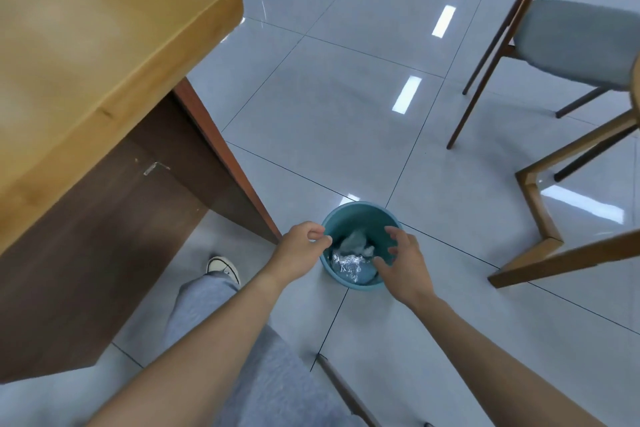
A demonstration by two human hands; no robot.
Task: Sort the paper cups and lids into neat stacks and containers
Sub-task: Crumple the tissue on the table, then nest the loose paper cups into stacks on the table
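One teal bin point(356, 218) stands on the pale tiled floor point(346, 97), just beyond the lower corner of the wooden table point(104, 45). Beyond the bin the tiles lie open up to the top of the view; to the bin's right the floor is bounded by one grey-cushioned chair point(571, 38) and a wooden frame point(540, 218), both well apart from it.

The left hand point(301, 250) hovers at the bin's left rim, fingers curled in with thumb and fingertips close together; whether it pinches anything cannot be told. The right hand point(401, 260) hangs over the bin's right side, fingers spread and loosely bent, holding nothing.

Inside the bin lie crumpled white paper point(356, 241) and one shiny piece of crinkled film point(346, 265). One white shoe point(223, 267) stands left of the bin, near the table's base.
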